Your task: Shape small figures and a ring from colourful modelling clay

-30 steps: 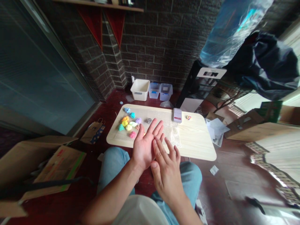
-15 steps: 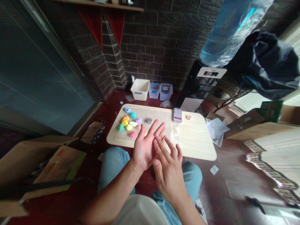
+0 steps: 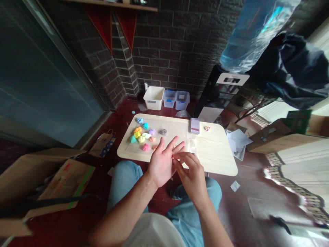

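Observation:
My left hand is held palm up above the near edge of the low table, fingers spread. Against its palm, the thumb and forefinger of my right hand are pinched together. A tiny reddish speck shows at those fingertips, too small to name. Beyond my left hand lie several soft clay-like lumps: a pink lump, a green lump, a purple lump and a grey lump among them. They rest on a clear bubble-textured sheet.
A flat pale box and a small multicoloured cluster sit on the table's right half. Behind stand a white bin and two clear bins. Cardboard boxes flank the table; a water dispenser stands at back right.
My right hand has gone from flat fingers laid on the left palm to a pinch at its edge. My left hand has shifted slightly right, uncovering an orange lump.

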{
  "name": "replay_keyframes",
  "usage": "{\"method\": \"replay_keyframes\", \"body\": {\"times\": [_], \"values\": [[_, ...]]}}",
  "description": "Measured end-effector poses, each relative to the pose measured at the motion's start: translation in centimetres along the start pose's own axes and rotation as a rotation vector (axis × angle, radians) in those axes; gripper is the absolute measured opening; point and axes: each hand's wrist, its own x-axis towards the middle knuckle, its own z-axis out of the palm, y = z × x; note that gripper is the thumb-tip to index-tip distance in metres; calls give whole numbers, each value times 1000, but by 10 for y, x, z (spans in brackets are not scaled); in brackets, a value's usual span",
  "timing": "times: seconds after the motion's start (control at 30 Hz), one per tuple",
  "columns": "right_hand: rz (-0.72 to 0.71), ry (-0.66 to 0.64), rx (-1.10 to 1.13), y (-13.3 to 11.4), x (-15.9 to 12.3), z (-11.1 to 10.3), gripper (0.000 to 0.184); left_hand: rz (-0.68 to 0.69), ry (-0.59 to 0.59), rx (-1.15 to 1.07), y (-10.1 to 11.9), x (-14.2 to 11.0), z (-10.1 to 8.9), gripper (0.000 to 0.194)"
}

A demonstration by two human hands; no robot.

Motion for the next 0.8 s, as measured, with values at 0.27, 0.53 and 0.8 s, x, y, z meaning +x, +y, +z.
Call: {"method": "replay_keyframes", "body": {"times": [0.27,0.53,0.8], "values": [[607,54,787,46,11,5,25,39,183,300,-1,40,-46,47],[866,122,760,159,27,22,25,-27,519,612,-18,111,-129,34],[1052,35,712,208,38,58,33,-80,606,880,-29,156,-140,35]]}}
